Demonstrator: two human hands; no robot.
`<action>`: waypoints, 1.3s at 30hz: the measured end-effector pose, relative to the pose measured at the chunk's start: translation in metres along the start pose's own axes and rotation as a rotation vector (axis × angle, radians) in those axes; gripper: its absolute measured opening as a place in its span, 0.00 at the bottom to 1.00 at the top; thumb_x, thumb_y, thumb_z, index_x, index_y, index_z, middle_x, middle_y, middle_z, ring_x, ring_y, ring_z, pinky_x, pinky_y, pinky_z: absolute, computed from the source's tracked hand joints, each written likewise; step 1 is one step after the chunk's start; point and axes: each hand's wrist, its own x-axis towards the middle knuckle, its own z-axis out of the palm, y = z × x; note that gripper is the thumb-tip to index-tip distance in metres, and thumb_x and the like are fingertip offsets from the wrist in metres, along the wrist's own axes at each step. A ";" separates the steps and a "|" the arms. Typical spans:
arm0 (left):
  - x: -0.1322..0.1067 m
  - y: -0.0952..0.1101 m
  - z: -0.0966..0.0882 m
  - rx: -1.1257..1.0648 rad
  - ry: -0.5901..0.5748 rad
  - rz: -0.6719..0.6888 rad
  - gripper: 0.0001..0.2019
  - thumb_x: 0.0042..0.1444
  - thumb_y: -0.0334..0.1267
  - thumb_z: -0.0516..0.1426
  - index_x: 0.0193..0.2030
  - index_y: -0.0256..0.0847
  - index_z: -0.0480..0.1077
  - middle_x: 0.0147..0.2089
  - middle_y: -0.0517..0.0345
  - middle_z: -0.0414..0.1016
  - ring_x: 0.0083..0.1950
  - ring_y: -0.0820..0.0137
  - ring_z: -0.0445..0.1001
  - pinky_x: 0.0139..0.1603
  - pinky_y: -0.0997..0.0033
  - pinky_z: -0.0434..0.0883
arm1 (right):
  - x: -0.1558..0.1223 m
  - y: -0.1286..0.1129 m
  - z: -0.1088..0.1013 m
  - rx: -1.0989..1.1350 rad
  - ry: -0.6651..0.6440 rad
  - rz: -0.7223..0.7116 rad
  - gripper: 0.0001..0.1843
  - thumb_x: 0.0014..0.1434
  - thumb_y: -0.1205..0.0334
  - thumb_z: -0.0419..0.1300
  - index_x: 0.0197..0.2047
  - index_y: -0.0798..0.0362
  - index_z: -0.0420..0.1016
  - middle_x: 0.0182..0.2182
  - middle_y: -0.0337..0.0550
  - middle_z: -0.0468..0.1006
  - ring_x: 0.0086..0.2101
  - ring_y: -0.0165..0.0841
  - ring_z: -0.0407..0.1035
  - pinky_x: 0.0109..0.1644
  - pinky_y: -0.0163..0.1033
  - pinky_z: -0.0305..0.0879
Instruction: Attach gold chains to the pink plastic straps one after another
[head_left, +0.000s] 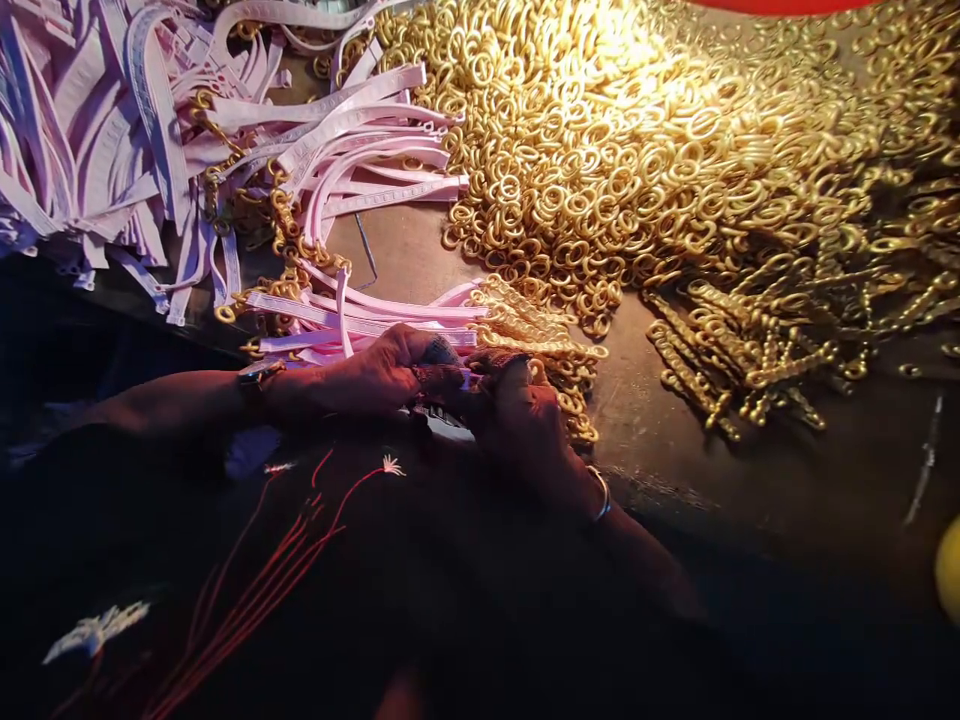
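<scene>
Near the table's front edge, my left hand [397, 368] and my right hand [521, 405] meet, fingers bent and pinched together. Dark coverings wrap some of the fingertips. A pale strip [450, 428] shows just under the fingers; shadow hides what they grip. A gold piece [536, 372] shows at my right fingers, though I cannot tell if it is held. Directly behind the hands lie pink straps [375, 318] with twisted gold bars [525, 312] at their right ends. More gold links [576, 405] lie beside my right hand.
A large heap of gold rings [570, 160] covers the back of the table [626, 370]. Loose pink straps [82, 130] pile up at left, some with gold chain links [285, 215]. Twisted gold bars [739, 355] lie at right. A thin hooked tool [366, 250] rests behind the straps.
</scene>
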 end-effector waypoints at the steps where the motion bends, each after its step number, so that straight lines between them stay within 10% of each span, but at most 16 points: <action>1: 0.000 -0.001 0.000 -0.014 0.013 0.017 0.13 0.52 0.42 0.66 0.31 0.32 0.73 0.30 0.54 0.78 0.34 0.71 0.76 0.37 0.73 0.75 | 0.002 -0.002 0.000 0.069 0.007 0.022 0.11 0.66 0.54 0.55 0.43 0.53 0.63 0.30 0.46 0.75 0.27 0.34 0.68 0.28 0.37 0.59; 17: 0.009 -0.025 0.004 -0.132 0.048 -0.091 0.17 0.50 0.45 0.66 0.25 0.32 0.69 0.24 0.61 0.69 0.24 0.78 0.65 0.24 0.79 0.63 | 0.018 0.006 0.004 0.265 -0.296 0.053 0.08 0.62 0.64 0.55 0.36 0.51 0.57 0.27 0.37 0.70 0.25 0.27 0.59 0.28 0.33 0.55; 28: 0.017 0.012 -0.009 0.113 0.184 0.045 0.13 0.51 0.40 0.66 0.26 0.32 0.71 0.23 0.60 0.68 0.25 0.78 0.65 0.24 0.78 0.62 | 0.041 -0.008 -0.031 -0.085 -0.253 -0.076 0.18 0.67 0.48 0.53 0.45 0.56 0.68 0.30 0.44 0.74 0.28 0.32 0.65 0.31 0.35 0.54; 39: 0.017 -0.001 -0.012 -0.086 0.194 0.042 0.19 0.45 0.47 0.69 0.24 0.32 0.69 0.20 0.62 0.66 0.20 0.82 0.57 0.20 0.79 0.53 | 0.038 0.002 0.000 0.048 -0.069 -0.040 0.20 0.68 0.48 0.53 0.50 0.57 0.65 0.36 0.49 0.77 0.30 0.32 0.71 0.32 0.34 0.57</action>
